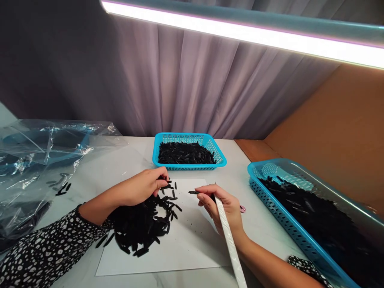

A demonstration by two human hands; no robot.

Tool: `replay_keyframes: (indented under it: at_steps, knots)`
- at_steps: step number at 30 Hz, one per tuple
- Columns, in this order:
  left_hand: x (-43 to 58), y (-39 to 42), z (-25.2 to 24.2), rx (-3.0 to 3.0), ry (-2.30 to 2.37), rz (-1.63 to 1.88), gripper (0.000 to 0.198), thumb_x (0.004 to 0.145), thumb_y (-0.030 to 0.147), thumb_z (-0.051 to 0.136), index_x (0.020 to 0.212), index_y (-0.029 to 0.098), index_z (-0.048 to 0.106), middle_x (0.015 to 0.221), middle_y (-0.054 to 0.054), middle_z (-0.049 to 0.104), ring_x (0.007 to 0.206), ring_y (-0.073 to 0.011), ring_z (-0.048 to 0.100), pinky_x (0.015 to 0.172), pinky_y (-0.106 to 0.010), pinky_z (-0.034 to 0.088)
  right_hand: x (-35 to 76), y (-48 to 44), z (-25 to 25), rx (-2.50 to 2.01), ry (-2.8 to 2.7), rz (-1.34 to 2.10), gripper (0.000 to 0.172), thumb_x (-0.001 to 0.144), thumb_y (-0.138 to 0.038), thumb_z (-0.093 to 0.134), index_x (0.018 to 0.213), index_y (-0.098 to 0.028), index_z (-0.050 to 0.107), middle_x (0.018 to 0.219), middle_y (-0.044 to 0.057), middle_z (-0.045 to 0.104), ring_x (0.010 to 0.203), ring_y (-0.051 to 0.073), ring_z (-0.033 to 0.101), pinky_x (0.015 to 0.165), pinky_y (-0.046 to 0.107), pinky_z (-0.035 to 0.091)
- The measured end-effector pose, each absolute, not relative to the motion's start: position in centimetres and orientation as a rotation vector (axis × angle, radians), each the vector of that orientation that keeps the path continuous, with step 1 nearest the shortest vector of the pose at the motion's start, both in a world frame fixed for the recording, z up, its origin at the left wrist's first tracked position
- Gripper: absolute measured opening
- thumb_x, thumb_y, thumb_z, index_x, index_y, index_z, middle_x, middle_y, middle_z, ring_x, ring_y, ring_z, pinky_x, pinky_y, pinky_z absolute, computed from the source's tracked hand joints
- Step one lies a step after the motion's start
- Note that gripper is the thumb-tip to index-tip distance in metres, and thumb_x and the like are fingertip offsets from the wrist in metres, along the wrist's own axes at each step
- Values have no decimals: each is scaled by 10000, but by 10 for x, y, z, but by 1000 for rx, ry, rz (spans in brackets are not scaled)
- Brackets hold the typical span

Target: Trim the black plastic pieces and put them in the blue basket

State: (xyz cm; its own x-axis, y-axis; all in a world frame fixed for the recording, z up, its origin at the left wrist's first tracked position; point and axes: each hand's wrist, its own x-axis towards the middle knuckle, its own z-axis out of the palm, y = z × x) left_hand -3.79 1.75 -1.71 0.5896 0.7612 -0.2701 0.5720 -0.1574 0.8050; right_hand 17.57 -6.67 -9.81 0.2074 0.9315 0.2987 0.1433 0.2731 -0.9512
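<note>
A pile of small black plastic pieces (141, 228) lies on a white sheet (192, 248) on the table. My left hand (144, 188) rests on the top of the pile, fingers curled down among the pieces. My right hand (222, 208) is closed around a long white stick (229, 240) that runs back toward me. At its fingertips it pinches one black piece (193, 192), just right of the pile.
A blue basket (189, 138) holding black pieces stands behind the sheet. A bigger blue basket (294, 232) full of them lies at the right, against brown cardboard (336, 132). Crumpled clear plastic bags (39, 160) cover the left side, with a few loose pieces (61, 188) beside them.
</note>
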Motion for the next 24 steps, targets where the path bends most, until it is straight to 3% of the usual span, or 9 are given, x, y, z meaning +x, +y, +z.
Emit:
replay_keyframes:
  at_steps: [2, 6, 11, 15, 20, 24]
  knots:
    - [-31, 15, -15, 1416, 972, 322, 156, 903, 328, 511, 811, 203, 507, 646, 36, 496, 550, -114, 443, 500, -220, 283, 175, -66, -98, -1163, -1241, 768, 90, 809, -294, 715, 829, -216, 756, 575, -8, 645, 495, 139, 579, 458, 252, 441]
    - [-17, 3, -24, 812, 824, 480, 196, 832, 294, 527, 687, 169, 489, 652, 24, 464, 500, -68, 450, 412, -177, 206, 174, -66, -97, -1147, -1249, 760, 83, 822, -284, 704, 840, -220, 753, 572, -15, 636, 479, 127, 548, 432, 239, 403]
    - [-2, -15, -50, 587, 862, 562, 267, 828, 268, 483, 586, 180, 411, 569, 18, 480, 405, -45, 403, 358, -170, 130, 174, -65, -100, -1145, -1264, 778, 111, 832, -314, 700, 850, -220, 756, 567, -17, 620, 458, 121, 512, 428, 245, 389]
    - [3, -20, -64, 669, 892, 644, 274, 853, 316, 593, 655, 158, 491, 620, -9, 594, 414, -24, 402, 356, -152, 128, 178, -59, -101, -1173, -1217, 827, 176, 830, -377, 711, 869, -211, 756, 604, 1, 627, 517, 136, 540, 445, 244, 394]
    - [0, -19, -63, 691, 774, 663, 181, 701, 223, 679, 710, 175, 505, 647, -24, 650, 464, -58, 482, 370, -162, 135, 177, -54, -95, -1192, -1134, 874, 217, 805, -414, 726, 854, -203, 750, 616, 3, 621, 518, 128, 516, 441, 237, 385]
    - [0, -23, -61, 788, 755, 706, 244, 677, 200, 716, 909, 157, 657, 735, -28, 664, 537, -72, 508, 402, -176, 178, 168, -61, -92, -1184, -1226, 833, 153, 806, -356, 717, 803, -205, 741, 584, -4, 619, 522, 136, 531, 478, 253, 422]
